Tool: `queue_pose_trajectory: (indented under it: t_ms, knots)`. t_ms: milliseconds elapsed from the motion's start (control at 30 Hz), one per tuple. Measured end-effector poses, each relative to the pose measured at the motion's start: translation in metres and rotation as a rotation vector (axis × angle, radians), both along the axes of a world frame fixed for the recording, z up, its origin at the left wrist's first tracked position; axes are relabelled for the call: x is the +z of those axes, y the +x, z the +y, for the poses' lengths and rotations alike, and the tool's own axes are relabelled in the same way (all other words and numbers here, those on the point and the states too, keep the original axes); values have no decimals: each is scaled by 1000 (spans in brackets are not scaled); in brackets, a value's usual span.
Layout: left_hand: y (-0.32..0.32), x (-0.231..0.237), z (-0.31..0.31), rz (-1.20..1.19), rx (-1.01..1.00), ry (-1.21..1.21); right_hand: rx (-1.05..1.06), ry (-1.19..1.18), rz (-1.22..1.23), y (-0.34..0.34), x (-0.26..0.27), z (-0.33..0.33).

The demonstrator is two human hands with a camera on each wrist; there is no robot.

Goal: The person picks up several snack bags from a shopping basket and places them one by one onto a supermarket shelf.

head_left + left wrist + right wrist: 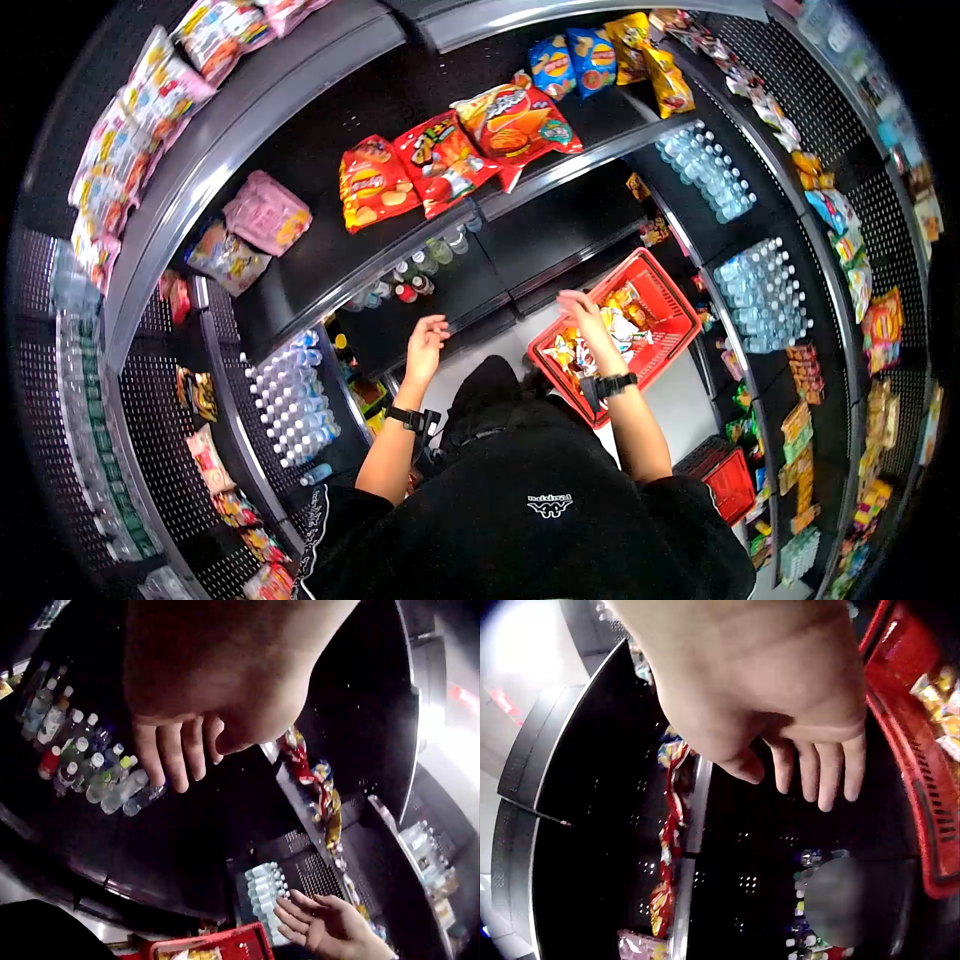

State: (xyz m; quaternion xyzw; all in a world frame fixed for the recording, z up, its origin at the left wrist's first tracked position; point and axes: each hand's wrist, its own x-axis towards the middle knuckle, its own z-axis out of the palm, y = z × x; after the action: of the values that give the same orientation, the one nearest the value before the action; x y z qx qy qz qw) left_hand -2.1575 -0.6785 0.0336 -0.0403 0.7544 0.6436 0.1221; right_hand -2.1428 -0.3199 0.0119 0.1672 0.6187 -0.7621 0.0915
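My left hand (426, 343) is held out over the front of the lower shelf (495, 290), holding nothing. Its fingers (171, 754) hang loosely in the left wrist view, with several small bottles (79, 761) on the shelf beyond. Just over the near-left side of a red shopping basket (677, 348) is my right hand (588, 318), also holding nothing. Relaxed fingers (829, 769) show on it in the right wrist view, beside the basket's rim. Packaged snacks (625, 335) in yellow, white and orange wrappers lie inside the basket, partly hidden by my right forearm.
Red chip bags (440, 160) stand on the shelf above, with pink packages (268, 212) to their left. Packs of water bottles fill shelves at left (292, 400) and right (762, 295). Another red basket (732, 484) sits at lower right, near the shelving.
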Motion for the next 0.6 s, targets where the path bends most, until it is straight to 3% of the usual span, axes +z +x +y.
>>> queue_pose_trajectory:
  t_ms: [100,167,233,300,433,500,600]
  knots:
    - [-16,31,0,129,156,28,81,-58,4,-62,29,-21]
    - [-41,50,-8,358,215,-46,93,-22,53,-108,72,-29]
    - [-70,81,-12,492,385,-70,22,-30,138,-158,101,-34]
    - [-100,123,-25,703,465,-418,20,-32,20,-201,130,-36]
    - [-169,140,-51,770,561,-643,-27,16,-70,-249,122,-39]
    - [-205,111,-70,635,523,-484,-90,58,-25,-262,94,-41]
    - [-230,93,-82,493,338,-632,-357,90,204,-245,90,-49]
